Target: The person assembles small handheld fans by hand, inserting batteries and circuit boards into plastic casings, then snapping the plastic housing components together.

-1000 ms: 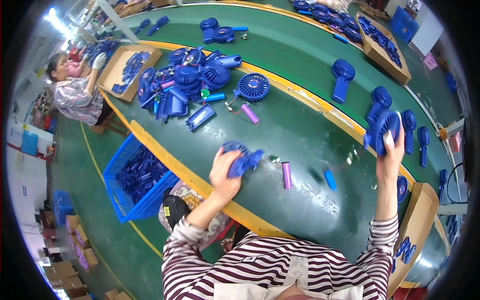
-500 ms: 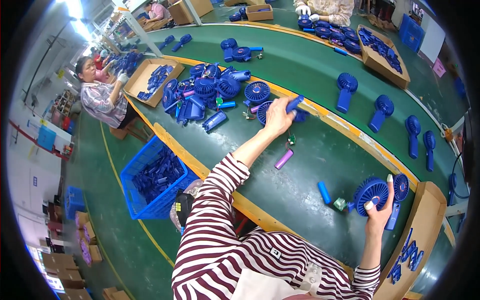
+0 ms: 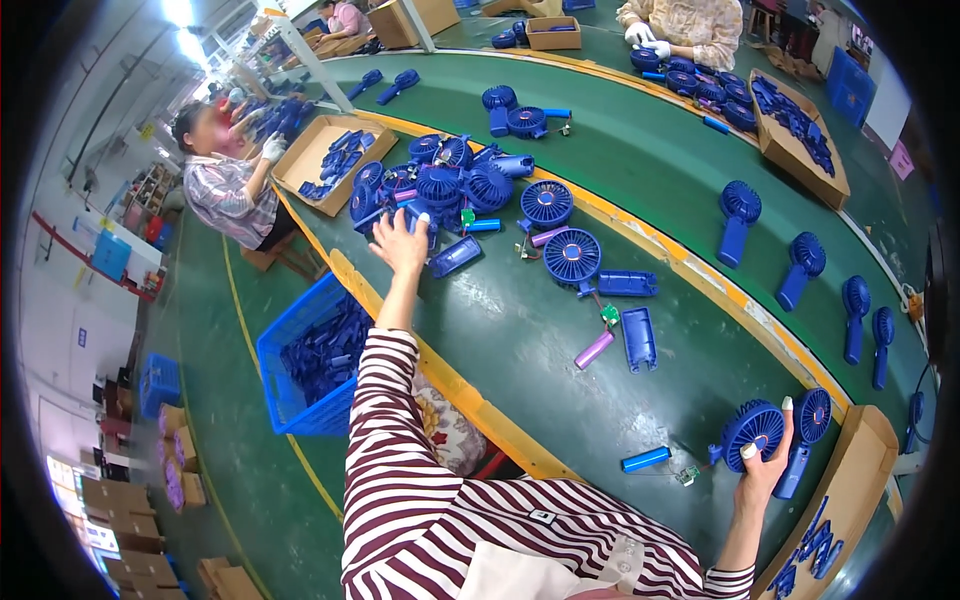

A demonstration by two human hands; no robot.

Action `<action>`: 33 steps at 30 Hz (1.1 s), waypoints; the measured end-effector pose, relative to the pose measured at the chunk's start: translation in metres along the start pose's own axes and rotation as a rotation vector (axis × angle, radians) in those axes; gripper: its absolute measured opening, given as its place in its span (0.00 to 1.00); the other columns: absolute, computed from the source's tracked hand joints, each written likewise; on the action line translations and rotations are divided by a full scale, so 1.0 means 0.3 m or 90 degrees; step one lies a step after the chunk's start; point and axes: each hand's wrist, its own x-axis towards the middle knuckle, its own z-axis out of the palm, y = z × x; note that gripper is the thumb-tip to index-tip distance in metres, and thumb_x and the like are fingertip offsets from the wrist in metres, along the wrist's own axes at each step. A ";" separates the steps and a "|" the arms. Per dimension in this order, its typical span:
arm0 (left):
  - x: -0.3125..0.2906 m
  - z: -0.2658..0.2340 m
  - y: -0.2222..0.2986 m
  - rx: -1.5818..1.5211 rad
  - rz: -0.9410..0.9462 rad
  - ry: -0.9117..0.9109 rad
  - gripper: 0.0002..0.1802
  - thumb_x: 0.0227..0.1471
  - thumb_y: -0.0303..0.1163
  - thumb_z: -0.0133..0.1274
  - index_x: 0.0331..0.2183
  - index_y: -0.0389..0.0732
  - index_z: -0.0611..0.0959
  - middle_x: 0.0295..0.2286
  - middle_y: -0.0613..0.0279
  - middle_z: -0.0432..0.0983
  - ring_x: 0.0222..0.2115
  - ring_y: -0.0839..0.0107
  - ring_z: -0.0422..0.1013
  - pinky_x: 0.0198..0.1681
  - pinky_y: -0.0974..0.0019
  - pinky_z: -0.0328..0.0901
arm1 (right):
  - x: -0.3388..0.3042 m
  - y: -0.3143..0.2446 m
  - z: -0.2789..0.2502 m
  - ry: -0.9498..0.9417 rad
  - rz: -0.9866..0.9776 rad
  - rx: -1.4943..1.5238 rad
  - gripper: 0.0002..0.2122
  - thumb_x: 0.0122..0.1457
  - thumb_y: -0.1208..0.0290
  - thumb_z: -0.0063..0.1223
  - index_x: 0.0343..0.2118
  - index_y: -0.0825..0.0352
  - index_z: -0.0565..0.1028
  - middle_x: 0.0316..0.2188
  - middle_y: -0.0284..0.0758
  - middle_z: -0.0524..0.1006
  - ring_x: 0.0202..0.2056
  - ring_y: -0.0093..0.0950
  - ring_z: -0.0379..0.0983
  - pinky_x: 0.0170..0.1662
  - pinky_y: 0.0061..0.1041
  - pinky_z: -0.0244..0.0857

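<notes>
My left hand (image 3: 400, 248) reaches to the near edge of a pile of blue handheld fans (image 3: 438, 186), fingers spread. Beside its fingers lies a loose blue handle shell (image 3: 455, 257); whether they touch the pile I cannot tell. My right hand (image 3: 762, 478) grips a blue fan head (image 3: 750, 432) with a small green circuit board (image 3: 687, 476) and a blue battery cell (image 3: 646, 459) on its wire. Between my hands lies an opened fan (image 3: 572, 256), with a purple battery cell (image 3: 594, 350) and two handle shells (image 3: 638, 340) near it.
Whole fans lie along the green conveyor (image 3: 640, 170) beyond a yellow-edged divider. A cardboard tray (image 3: 850, 470) of blue parts stands at right, another (image 3: 310, 160) at left. A blue basket (image 3: 320, 415) of parts is below the bench's left edge. Co-workers (image 3: 230, 195) sit nearby.
My left hand has let go of a blue handle shell and moved left to the pile. Two shells now lie by the opened fan. My right hand still grips its fan head.
</notes>
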 end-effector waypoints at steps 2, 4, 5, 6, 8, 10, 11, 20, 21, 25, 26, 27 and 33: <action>0.041 0.013 -0.021 -0.041 -0.003 -0.103 0.34 0.42 0.57 0.47 0.50 0.52 0.68 0.52 0.54 0.56 0.55 0.55 0.48 0.54 0.41 0.40 | 0.003 -0.008 0.011 0.003 0.015 -0.011 0.44 0.34 0.58 0.66 0.56 0.64 0.55 0.49 0.33 0.63 0.46 0.25 0.64 0.49 0.24 0.61; 0.051 0.028 -0.009 -0.013 -0.002 -0.128 0.36 0.41 0.58 0.47 0.51 0.54 0.66 0.53 0.54 0.56 0.55 0.56 0.49 0.54 0.40 0.40 | 0.007 -0.004 0.016 -0.001 0.020 -0.018 0.44 0.35 0.59 0.66 0.56 0.64 0.55 0.48 0.33 0.63 0.45 0.25 0.64 0.49 0.24 0.61; 0.054 0.024 -0.003 -0.049 -0.015 -0.148 0.36 0.41 0.58 0.48 0.51 0.54 0.66 0.52 0.54 0.56 0.54 0.56 0.50 0.54 0.41 0.41 | 0.006 -0.003 0.013 -0.009 0.027 -0.022 0.43 0.36 0.60 0.66 0.56 0.64 0.55 0.47 0.33 0.64 0.45 0.25 0.64 0.49 0.23 0.61; 0.055 0.017 0.001 -0.085 -0.029 -0.167 0.36 0.41 0.58 0.48 0.51 0.54 0.66 0.52 0.54 0.56 0.54 0.56 0.52 0.54 0.41 0.41 | 0.004 -0.001 0.012 -0.010 0.029 -0.025 0.43 0.36 0.60 0.66 0.56 0.64 0.55 0.47 0.33 0.64 0.45 0.25 0.64 0.49 0.23 0.61; 0.043 0.008 0.002 -0.116 -0.027 -0.170 0.36 0.40 0.58 0.49 0.51 0.54 0.67 0.51 0.55 0.58 0.52 0.57 0.55 0.53 0.41 0.43 | 0.004 0.007 0.012 -0.003 0.007 -0.019 0.43 0.36 0.60 0.65 0.56 0.64 0.55 0.47 0.32 0.64 0.45 0.24 0.64 0.49 0.23 0.60; 0.017 -0.012 -0.016 -0.123 -0.016 -0.180 0.37 0.38 0.59 0.50 0.51 0.54 0.67 0.50 0.56 0.60 0.51 0.59 0.57 0.52 0.44 0.47 | 0.004 0.014 0.006 -0.009 0.013 -0.007 0.42 0.37 0.60 0.65 0.56 0.64 0.55 0.48 0.32 0.64 0.45 0.25 0.64 0.49 0.23 0.60; -0.004 -0.030 -0.021 -0.136 -0.008 -0.185 0.37 0.38 0.58 0.51 0.51 0.54 0.67 0.49 0.56 0.60 0.51 0.60 0.57 0.52 0.46 0.48 | 0.003 0.018 0.002 -0.010 0.019 0.005 0.42 0.37 0.60 0.65 0.56 0.64 0.54 0.48 0.32 0.63 0.45 0.25 0.64 0.50 0.23 0.60; -0.336 -0.161 -0.030 -0.045 0.002 -0.100 0.31 0.41 0.54 0.49 0.45 0.44 0.74 0.42 0.50 0.65 0.44 0.56 0.61 0.48 0.55 0.54 | -0.005 0.038 -0.039 -0.001 0.013 0.045 0.42 0.38 0.61 0.65 0.57 0.64 0.53 0.52 0.33 0.60 0.47 0.26 0.63 0.50 0.24 0.60; -0.372 -0.190 0.002 -0.047 -0.015 -0.129 0.31 0.42 0.53 0.49 0.46 0.44 0.73 0.42 0.50 0.65 0.44 0.56 0.61 0.48 0.55 0.54 | -0.003 0.044 -0.047 0.000 0.014 0.046 0.42 0.38 0.61 0.65 0.57 0.64 0.53 0.52 0.33 0.60 0.47 0.26 0.63 0.50 0.24 0.60; -0.488 -0.310 0.109 -0.177 0.003 -0.272 0.26 0.45 0.49 0.47 0.43 0.43 0.74 0.45 0.44 0.62 0.45 0.50 0.61 0.48 0.54 0.56 | 0.002 0.067 -0.078 -0.007 -0.008 0.057 0.42 0.38 0.62 0.65 0.57 0.65 0.53 0.51 0.32 0.60 0.47 0.26 0.63 0.50 0.24 0.60; -0.508 -0.337 0.123 -0.214 0.013 -0.282 0.23 0.44 0.47 0.49 0.39 0.42 0.78 0.43 0.45 0.65 0.43 0.51 0.63 0.46 0.57 0.59 | 0.004 0.071 -0.080 -0.006 -0.017 0.062 0.42 0.38 0.62 0.65 0.57 0.65 0.53 0.51 0.32 0.60 0.47 0.26 0.63 0.50 0.24 0.61; -0.508 -0.358 0.135 -0.225 0.008 -0.275 0.21 0.43 0.46 0.50 0.36 0.41 0.79 0.41 0.47 0.66 0.41 0.52 0.65 0.45 0.58 0.60 | 0.003 0.073 -0.082 -0.005 -0.014 0.061 0.42 0.38 0.62 0.65 0.57 0.65 0.53 0.51 0.32 0.60 0.47 0.26 0.63 0.50 0.24 0.61; -0.319 -0.290 0.030 -0.267 0.279 -0.073 0.19 0.40 0.35 0.53 0.38 0.39 0.76 0.39 0.52 0.69 0.41 0.55 0.64 0.46 0.61 0.59 | -0.009 0.023 -0.063 -0.002 -0.004 0.095 0.42 0.39 0.62 0.65 0.56 0.65 0.53 0.51 0.32 0.61 0.48 0.26 0.62 0.50 0.25 0.60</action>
